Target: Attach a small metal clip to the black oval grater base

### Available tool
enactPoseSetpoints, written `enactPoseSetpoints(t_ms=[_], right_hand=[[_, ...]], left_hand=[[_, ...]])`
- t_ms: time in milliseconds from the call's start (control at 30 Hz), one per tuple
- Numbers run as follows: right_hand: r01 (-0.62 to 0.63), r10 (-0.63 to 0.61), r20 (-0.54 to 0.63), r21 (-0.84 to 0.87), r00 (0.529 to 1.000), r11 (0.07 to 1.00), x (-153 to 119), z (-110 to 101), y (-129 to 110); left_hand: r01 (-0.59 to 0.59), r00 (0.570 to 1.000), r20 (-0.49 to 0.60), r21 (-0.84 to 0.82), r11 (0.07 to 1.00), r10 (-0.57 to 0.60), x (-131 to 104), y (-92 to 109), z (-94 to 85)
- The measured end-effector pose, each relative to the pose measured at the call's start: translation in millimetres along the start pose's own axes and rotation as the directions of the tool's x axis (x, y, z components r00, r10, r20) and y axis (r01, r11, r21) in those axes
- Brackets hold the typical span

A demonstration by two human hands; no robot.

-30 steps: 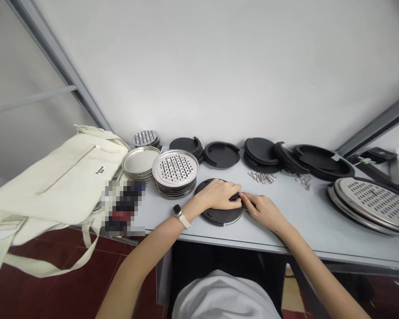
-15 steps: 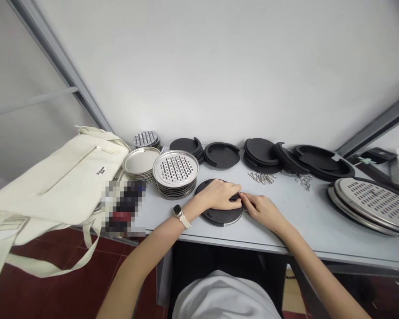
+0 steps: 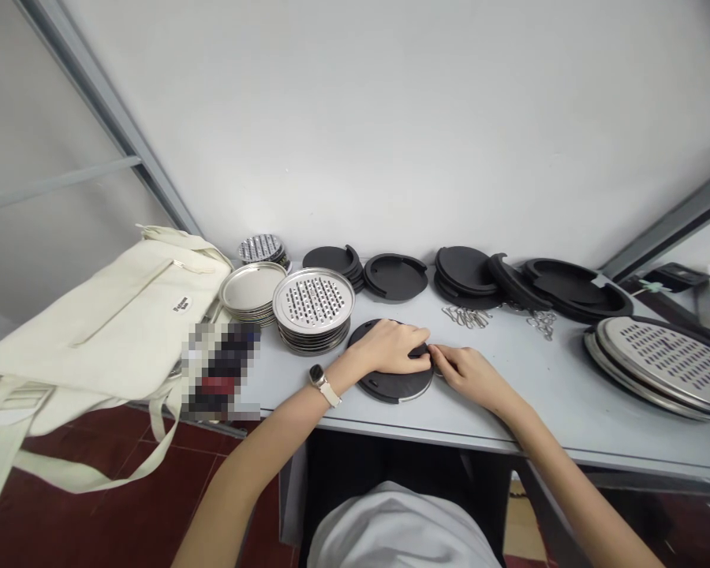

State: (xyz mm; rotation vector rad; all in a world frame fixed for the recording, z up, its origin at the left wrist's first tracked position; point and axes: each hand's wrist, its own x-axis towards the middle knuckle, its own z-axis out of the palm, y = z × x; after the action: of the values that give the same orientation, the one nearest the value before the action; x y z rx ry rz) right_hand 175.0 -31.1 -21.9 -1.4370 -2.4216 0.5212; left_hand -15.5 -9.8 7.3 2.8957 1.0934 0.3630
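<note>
A round black disc (image 3: 394,386) lies on the grey table near its front edge. My left hand (image 3: 394,347), with a watch at the wrist, rests on top of the disc, its fingers bent over the disc's right part. At the disc's right rim my right hand (image 3: 465,371) is closed in a pinch; what lies between its fingertips is too small to make out. Just left of the disc stands a stack of round metal graters (image 3: 313,301). Small metal clips (image 3: 466,317) lie in a heap behind my right hand.
Metal plates (image 3: 252,288) and a cream bag (image 3: 106,315) are at the left. Black round parts (image 3: 395,276) line the wall, with more black rings (image 3: 577,288) to the right. Large oval graters (image 3: 668,359) lie at the far right of the table (image 3: 573,394).
</note>
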Motion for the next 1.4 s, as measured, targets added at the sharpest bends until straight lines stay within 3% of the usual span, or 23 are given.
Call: enactPoseSetpoints(t_ms=[467,700,1100,1267,1400], right_hand=[[0.003,-0.001,-0.024,0.050,1.000,0.999,-1.1,2.9,1.8],[-0.021,0.022,-0.095,0.013,0.995,1.000,-0.4,5.4,-1.3],[0.040,0.003,-0.229,0.182,0.973,0.983,-2.1,1.4,-4.5],[0.107,-0.076,-0.180,0.171,0.981,0.979,-1.7,0.4,-6.4],[0.096,-0.063,-0.187,0.169,0.980,0.981,1.0,2.6,-5.3]], left_hand=[[0.015,1.000,0.015,-0.027,1.000,-0.014,0.3,1.1,-0.4],[0.005,1.000,-0.020,-0.007,1.000,-0.005,0.4,0.8,-0.8],[-0.030,1.000,-0.003,-0.030,0.999,0.030,1.4,2.1,-5.4],[-0.057,0.998,-0.017,-0.043,0.997,0.056,1.2,1.3,-5.5],[-0.061,0.998,-0.023,-0.058,0.996,0.060,0.5,-1.0,-3.6]])
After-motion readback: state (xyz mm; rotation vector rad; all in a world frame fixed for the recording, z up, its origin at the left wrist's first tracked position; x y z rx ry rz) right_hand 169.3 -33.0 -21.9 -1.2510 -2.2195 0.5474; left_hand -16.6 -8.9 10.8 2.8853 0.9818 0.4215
